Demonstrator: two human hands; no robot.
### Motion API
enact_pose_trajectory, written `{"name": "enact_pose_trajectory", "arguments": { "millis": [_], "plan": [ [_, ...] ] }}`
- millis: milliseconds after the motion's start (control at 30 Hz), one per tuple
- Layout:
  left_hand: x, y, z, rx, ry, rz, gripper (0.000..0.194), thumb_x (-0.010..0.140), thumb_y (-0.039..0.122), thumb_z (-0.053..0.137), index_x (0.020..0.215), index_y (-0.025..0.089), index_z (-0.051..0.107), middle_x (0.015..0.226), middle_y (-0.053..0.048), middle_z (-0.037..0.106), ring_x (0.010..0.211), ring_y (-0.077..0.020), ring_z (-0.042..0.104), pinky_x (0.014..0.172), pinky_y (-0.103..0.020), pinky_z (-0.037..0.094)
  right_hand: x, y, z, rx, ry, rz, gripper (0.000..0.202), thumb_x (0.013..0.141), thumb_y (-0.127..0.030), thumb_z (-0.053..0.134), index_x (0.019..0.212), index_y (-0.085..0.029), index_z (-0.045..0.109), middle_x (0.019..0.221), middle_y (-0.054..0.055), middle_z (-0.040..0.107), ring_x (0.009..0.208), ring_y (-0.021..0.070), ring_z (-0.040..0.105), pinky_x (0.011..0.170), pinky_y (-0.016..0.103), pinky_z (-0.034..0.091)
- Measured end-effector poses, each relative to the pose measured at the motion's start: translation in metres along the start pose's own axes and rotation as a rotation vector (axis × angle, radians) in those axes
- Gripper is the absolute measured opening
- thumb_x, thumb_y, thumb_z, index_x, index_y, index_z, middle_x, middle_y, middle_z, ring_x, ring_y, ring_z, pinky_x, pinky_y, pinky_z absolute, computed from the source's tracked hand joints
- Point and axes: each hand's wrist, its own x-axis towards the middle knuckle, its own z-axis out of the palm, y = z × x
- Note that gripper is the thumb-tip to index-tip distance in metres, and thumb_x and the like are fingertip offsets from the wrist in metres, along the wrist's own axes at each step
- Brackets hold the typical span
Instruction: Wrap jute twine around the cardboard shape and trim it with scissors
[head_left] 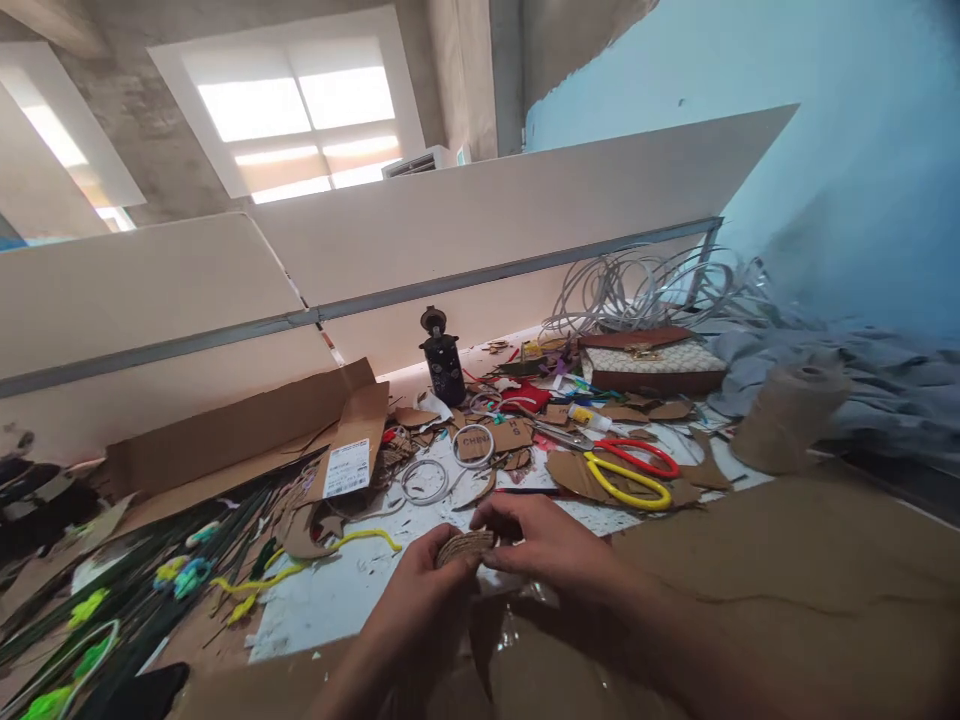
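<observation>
Layered pieces of corrugated cardboard (463,547), cut with a curved edge, are held between both hands near the front of the table. My left hand (431,580) closes round their left side, thumb and fingers pressed on them. From the right, my right hand (536,540) pinches the other end with its fingertips. Just beyond lie scissors (626,480) with one red and one yellow handle, resting on cardboard scraps. Two rings of pale cord (425,482) lie ahead of my left hand.
A black bottle (444,370) with its lid up stands at the back. Left are an open cardboard box (247,440) and yellow pipe cleaners (367,537). Toward the right sit a patterned handbag (652,362), a wrapped roll (787,415), coiled tubing (630,290) and a large cardboard sheet (810,560).
</observation>
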Motion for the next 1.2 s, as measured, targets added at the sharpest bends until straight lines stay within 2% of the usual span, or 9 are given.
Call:
{"name": "enact_pose_trajectory", "arguments": {
  "millis": [133, 300, 367, 433, 600, 733, 867, 967, 1200],
  "plan": [
    [0.009, 0.003, -0.010, 0.033, 0.043, -0.012, 0.041, 0.057, 0.047, 0.086, 0.073, 0.018, 0.062, 0.056, 0.003, 0.058, 0.051, -0.0117, 0.051, 0.051, -0.022, 0.038, 0.003, -0.002, -0.031, -0.054, 0.177, -0.005, 0.029, 0.082, -0.018, 0.066, 0.110, -0.019, 0.070, 0.097, 0.005, 0.074, 0.085, 0.0189, 0.067, 0.075, 0.028, 0.048],
    [0.017, -0.004, -0.029, -0.081, 0.161, 0.020, 0.042, 0.055, 0.045, 0.087, 0.078, 0.017, 0.065, 0.057, 0.003, 0.061, 0.050, -0.0112, 0.052, 0.047, -0.021, 0.037, -0.014, 0.025, -0.095, -0.646, 0.505, 0.238, 0.030, 0.089, -0.015, 0.056, 0.115, -0.021, 0.069, 0.119, 0.009, 0.072, 0.108, 0.0243, 0.065, 0.083, 0.030, 0.044],
    [0.020, -0.010, -0.034, -0.167, 0.187, 0.048, 0.038, 0.055, 0.041, 0.087, 0.074, 0.016, 0.064, 0.059, 0.002, 0.062, 0.052, -0.0109, 0.054, 0.048, -0.020, 0.039, -0.025, 0.042, -0.114, -0.892, 0.491, 0.427, 0.031, 0.091, -0.019, 0.054, 0.119, -0.022, 0.068, 0.122, 0.011, 0.069, 0.109, 0.0257, 0.064, 0.080, 0.029, 0.042],
    [0.024, -0.019, -0.039, -0.219, 0.176, 0.057, 0.036, 0.058, 0.039, 0.087, 0.071, 0.017, 0.062, 0.058, 0.001, 0.063, 0.050, -0.0109, 0.054, 0.047, -0.020, 0.040, -0.032, 0.056, -0.123, -0.952, 0.467, 0.508, 0.033, 0.090, -0.018, 0.055, 0.120, -0.019, 0.068, 0.120, 0.014, 0.069, 0.105, 0.0271, 0.066, 0.075, 0.030, 0.041],
    [0.026, -0.031, -0.042, -0.310, 0.130, 0.064, 0.032, 0.066, 0.036, 0.086, 0.079, 0.017, 0.063, 0.057, 0.001, 0.065, 0.046, -0.0107, 0.055, 0.047, -0.020, 0.043, -0.030, 0.071, -0.119, -0.983, 0.425, 0.542, 0.040, 0.082, -0.019, 0.062, 0.121, -0.015, 0.067, 0.119, 0.017, 0.068, 0.105, 0.0301, 0.066, 0.072, 0.031, 0.040],
    [0.017, -0.026, -0.036, -0.366, 0.130, 0.030, 0.030, 0.065, 0.030, 0.085, 0.080, 0.016, 0.063, 0.057, 0.001, 0.064, 0.045, -0.0108, 0.055, 0.045, -0.020, 0.042, -0.025, 0.071, -0.112, -1.038, 0.436, 0.552, 0.038, 0.085, -0.021, 0.059, 0.122, -0.015, 0.067, 0.117, 0.018, 0.069, 0.105, 0.0339, 0.066, 0.072, 0.034, 0.042],
    [0.008, -0.024, -0.028, -0.444, 0.115, 0.021, 0.025, 0.069, 0.028, 0.082, 0.083, 0.017, 0.064, 0.060, 0.001, 0.063, 0.046, -0.0105, 0.056, 0.045, -0.019, 0.042, -0.023, 0.074, -0.109, -1.145, 0.414, 0.526, 0.035, 0.086, -0.013, 0.051, 0.115, -0.017, 0.070, 0.114, 0.016, 0.072, 0.105, 0.0336, 0.066, 0.071, 0.036, 0.043],
    [0.006, -0.027, -0.026, -0.488, 0.135, 0.002, 0.021, 0.073, 0.027, 0.078, 0.084, 0.018, 0.063, 0.062, 0.002, 0.062, 0.046, -0.0104, 0.056, 0.046, -0.020, 0.043, -0.021, 0.080, -0.108, -1.153, 0.411, 0.486, 0.044, 0.082, -0.007, 0.048, 0.119, -0.019, 0.068, 0.123, 0.014, 0.069, 0.110, 0.0311, 0.065, 0.072, 0.036, 0.044],
    [0.013, -0.034, -0.029, -0.465, 0.082, 0.004, 0.022, 0.075, 0.030, 0.077, 0.079, 0.018, 0.059, 0.061, 0.001, 0.061, 0.046, -0.0113, 0.055, 0.046, -0.022, 0.045, -0.019, 0.093, -0.118, -1.122, 0.405, 0.552, 0.042, 0.082, -0.023, 0.056, 0.122, -0.018, 0.067, 0.117, 0.016, 0.071, 0.105, 0.0337, 0.067, 0.073, 0.037, 0.043]
  ]
}}
